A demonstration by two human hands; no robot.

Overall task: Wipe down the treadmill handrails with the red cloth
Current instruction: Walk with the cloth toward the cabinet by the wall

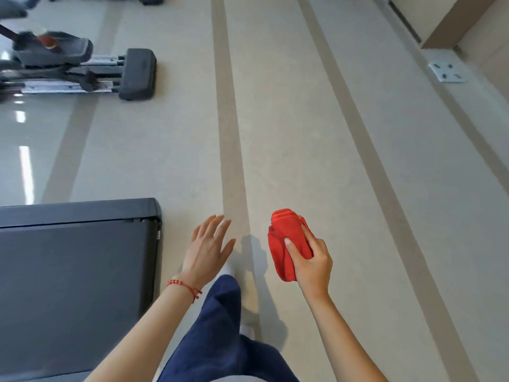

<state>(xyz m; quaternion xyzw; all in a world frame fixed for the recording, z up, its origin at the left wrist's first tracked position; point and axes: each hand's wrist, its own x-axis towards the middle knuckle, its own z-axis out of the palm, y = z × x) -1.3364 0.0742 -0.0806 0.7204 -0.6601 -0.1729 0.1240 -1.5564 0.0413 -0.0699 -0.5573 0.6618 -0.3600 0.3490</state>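
The right hand (311, 260) grips the folded red cloth (289, 241), thumb pressed across its top and fingers wrapped under it, so the cloth sticks out forward and to the left of the fist, held in the air above the floor (303, 133). The left hand (208, 246) is empty, palm down, fingers spread and pointing forward; it hangs near the cloth without touching it, with a bare strip of floor between the two. A red bracelet (183, 285) circles the left wrist. Below the hands, dark blue trousers (217, 326) and a pale shoe tip show, the shoe mostly covered by the leg. Just left of the left hand lies the rear end of the treadmill (77, 271): only its dark belt and grey end frame are in view, cut off at the left and bottom edges, and no handrail can be seen. Farther off at upper left stands another exercise machine (82, 70), blurred and cropped, with a black foot block and metal rails. Darker stripes run along the pale floor, and a small metal plate (447, 73) sits at the foot of the wall on the right.
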